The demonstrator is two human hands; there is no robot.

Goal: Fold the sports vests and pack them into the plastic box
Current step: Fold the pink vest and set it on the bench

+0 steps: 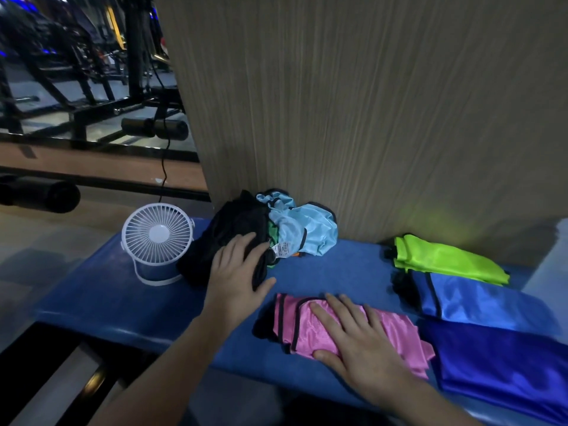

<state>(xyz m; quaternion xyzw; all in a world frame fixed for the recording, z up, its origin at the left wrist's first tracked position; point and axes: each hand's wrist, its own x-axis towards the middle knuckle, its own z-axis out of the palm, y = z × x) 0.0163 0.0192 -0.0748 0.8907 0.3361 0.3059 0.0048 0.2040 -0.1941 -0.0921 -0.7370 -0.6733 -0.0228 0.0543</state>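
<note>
From the head camera, a blue padded bench (129, 302) runs across the lower part of the view, backed by a tall wood-grain panel (368, 103). At the bench's left end stands a small white desk fan (157, 241), upright on its loop stand, with a dark cord (164, 167) trailing up behind it. Just beside the fan, against the foot of the panel, lies a heap of unfolded vests: a black vest (227, 235) on the left, a light blue vest (302, 229) on the right, and a sliver of green fabric (272, 232) showing between them, with a white care label (282, 250) hanging at the front. Dark gym machines (76, 72) fill the far left background.

Along the right side of the bench three folded vests lie in a row, each close to the next: a lime green vest (445, 261) farthest back, a mid-blue vest (479, 302) in the middle, and a dark blue vest (507, 364) nearest. No plastic box shows in this view.

The left hand (236, 269) rests on the black vest's front edge, fingers straight and slightly spread, thumb out over the bench. The pink vest (295, 327) lies folded near the bench's front edge, just left of the dark blue one. The right hand (359, 336) lies flat on top of it, fingers spread and straight, pointing toward the black-trimmed end, thumb pressed on its near edge
</note>
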